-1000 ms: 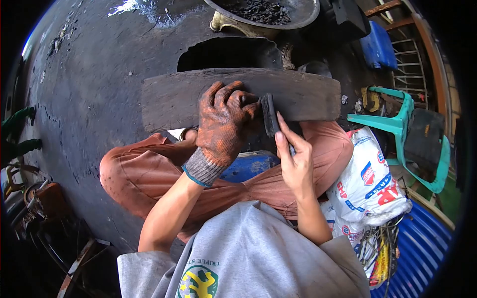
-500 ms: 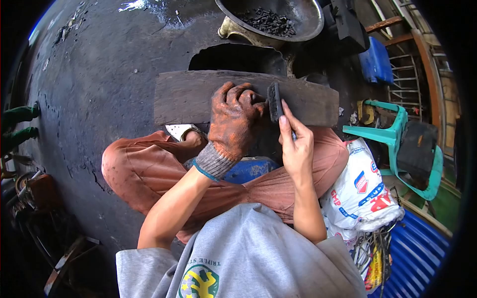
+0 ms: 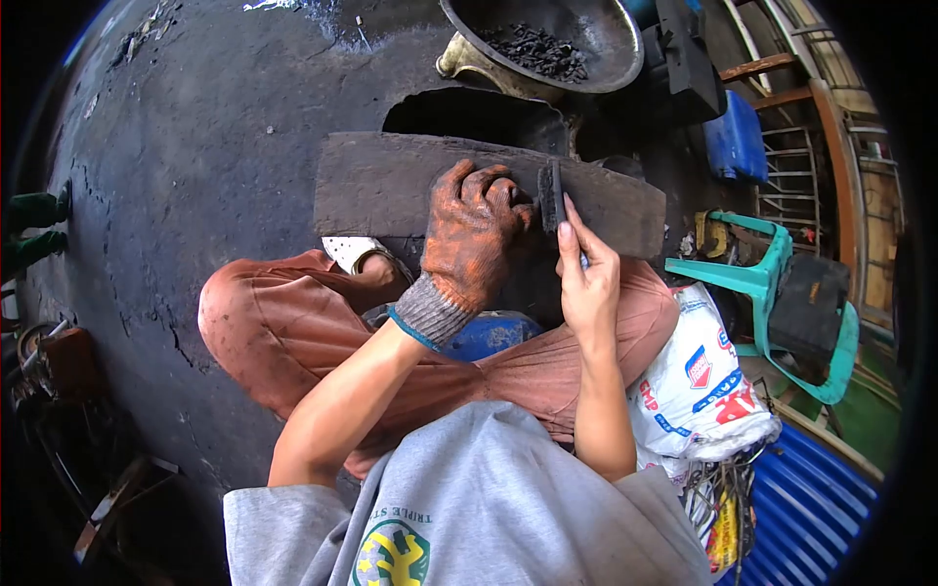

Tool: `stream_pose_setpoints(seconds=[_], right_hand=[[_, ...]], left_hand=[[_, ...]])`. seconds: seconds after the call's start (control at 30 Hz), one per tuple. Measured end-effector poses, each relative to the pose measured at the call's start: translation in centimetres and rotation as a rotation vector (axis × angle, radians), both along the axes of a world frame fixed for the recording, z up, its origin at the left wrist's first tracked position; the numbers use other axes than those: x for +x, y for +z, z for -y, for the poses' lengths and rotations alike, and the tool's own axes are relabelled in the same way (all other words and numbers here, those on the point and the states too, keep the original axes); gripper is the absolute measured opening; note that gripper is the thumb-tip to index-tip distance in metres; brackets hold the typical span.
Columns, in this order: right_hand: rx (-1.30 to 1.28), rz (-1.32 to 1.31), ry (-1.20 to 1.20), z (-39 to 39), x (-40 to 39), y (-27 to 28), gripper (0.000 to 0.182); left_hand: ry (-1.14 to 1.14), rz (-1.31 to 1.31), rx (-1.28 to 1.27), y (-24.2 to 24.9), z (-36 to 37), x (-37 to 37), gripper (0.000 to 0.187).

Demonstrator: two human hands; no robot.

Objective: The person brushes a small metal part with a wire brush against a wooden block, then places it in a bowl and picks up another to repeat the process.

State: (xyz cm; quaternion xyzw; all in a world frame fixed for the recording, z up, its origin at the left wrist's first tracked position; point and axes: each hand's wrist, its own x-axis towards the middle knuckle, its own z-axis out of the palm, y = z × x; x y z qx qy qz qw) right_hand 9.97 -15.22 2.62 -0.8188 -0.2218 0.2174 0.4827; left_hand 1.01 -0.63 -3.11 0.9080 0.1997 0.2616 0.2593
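My left hand [image 3: 471,234] wears an orange-stained work glove with a grey knitted cuff. Its fingers are curled over the dark wooden board [image 3: 371,186], and whatever they grip is hidden or too dark to make out. Bare, my right hand [image 3: 591,283] pinches a brush [image 3: 551,200] with a black bristled head. The brush stands just right of the gloved fingertips, above the board, its bristles facing left; the frame does not show whether they touch anything.
Beyond the board sit a dark open container [image 3: 474,115] and a metal basin [image 3: 620,59] holding black chunks [image 3: 539,54]. On the right are a teal plastic chair [image 3: 743,278], a blue jug [image 3: 735,139] and a white printed sack [image 3: 699,381]. Another person's green-clad legs [image 3: 34,223] appear at left.
The brush and my right hand have shifted slightly right, and the bristle side now faces further left. My gloved hand keeps its curled grip. The whole view has shifted a little.
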Motion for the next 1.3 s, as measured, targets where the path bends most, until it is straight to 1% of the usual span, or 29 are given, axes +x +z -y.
stream_pose_setpoints(seconds=[0.07, 0.1, 0.13, 0.23, 0.3, 0.33, 0.4, 0.47, 0.53, 0.63, 0.77, 0.83, 0.87, 0.9, 0.93, 1.0, 1.07, 1.13, 1.2, 1.27, 1.3], right_hand=[[-0.036, 0.047, 0.025, 1.9, -0.2, -0.7, 0.044], [-0.076, -0.152, -0.013, 2.6, -1.0, 1.1, 0.044], [-0.031, -0.107, -0.006, 3.4, -1.6, 1.3, 0.044], [0.017, -0.151, -0.011, 5.3, -1.8, 1.1, 0.044], [0.074, -0.126, -0.129, 5.7, -1.6, 1.0, 0.044], [0.060, -0.056, -0.165, 5.6, -1.1, 1.2, 0.045], [0.114, -0.098, -0.184, 5.1, -0.2, 2.0, 0.046], [0.035, -0.037, -0.112, 5.3, -0.1, 1.8, 0.046], [0.051, -0.108, -0.070, 5.0, -0.7, 1.4, 0.047], [0.025, -0.167, -0.050, 4.7, -1.2, 0.3, 0.047], [0.036, -0.209, -0.068, 4.8, -1.6, -0.2, 0.046], [0.019, -0.155, -0.046, 4.9, -1.8, 0.5, 0.046], [0.019, -0.155, -0.046, 5.3, -2.0, 0.3, 0.046], [0.028, -0.040, -0.040, 6.0, -2.4, -0.1, 0.045], [0.036, 0.072, -0.033, 6.5, -2.8, -0.4, 0.045], [0.036, 0.027, -0.047, 6.1, -2.7, -0.2, 0.045], [0.002, -0.064, -0.071, 4.0, -1.9, 0.3, 0.044], [-0.011, 0.080, -0.068, 2.1, 0.0, -0.4, 0.044], [-0.043, -0.039, -0.111, 0.9, 0.9, 0.6, 0.045], [-0.014, 0.091, -0.074, 1.5, 0.1, -0.3, 0.046], [-0.023, 0.047, -0.076, 2.0, -1.1, -0.4, 0.046]], left_hand=[[-0.013, -0.021, -0.012, 0.1, 0.0, 0.3, 0.031], [-0.001, -0.009, -0.024, 0.1, 0.1, 0.3, 0.032], [0.013, 0.001, -0.036, 0.1, 0.2, 0.3, 0.033], [0.006, -0.017, -0.018, 0.3, 0.1, 0.3, 0.035], [-0.022, -0.013, 0.021, 0.4, -0.2, 0.2, 0.032], [-0.048, -0.009, 0.062, 0.5, -0.5, 0.1, 0.034], [-0.081, 0.005, 0.065, 1.1, -0.8, -0.3, 0.031], [-0.127, 0.024, 0.070, 1.6, -0.7, -0.2, 0.029], [-0.081, -0.050, 0.069, 1.9, -0.5, -0.2, 0.040], [-0.090, -0.031, 0.079, 2.8, -0.2, -0.2, 0.043], [-0.111, -0.012, 0.124, 1.5, 0.1, 0.2, 0.047], [-0.109, -0.007, 0.169, 1.7, 0.0, 0.2, 0.047], [-0.108, -0.007, 0.169, 0.9, 0.3, 0.4, 0.047], [-0.049, 0.017, 0.119, -0.6, 1.0, 0.6, 0.046], [0.010, 0.039, 0.068, -1.0, 1.3, 0.9, 0.044], [0.052, 0.048, 0.091, -1.2, 2.1, 1.0, 0.043], [0.080, 0.061, 0.107, -0.7, 2.5, 0.6, 0.042], [-0.023, 0.008, 0.235, 0.5, 2.0, 0.3, 0.043], [-0.019, 0.022, 0.217, 0.5, 2.1, 0.2, 0.043], [-0.013, 0.038, 0.202, 0.4, 1.9, 0.4, 0.043], [-0.023, 0.037, 0.214, 0.4, 1.9, 0.3, 0.040]])
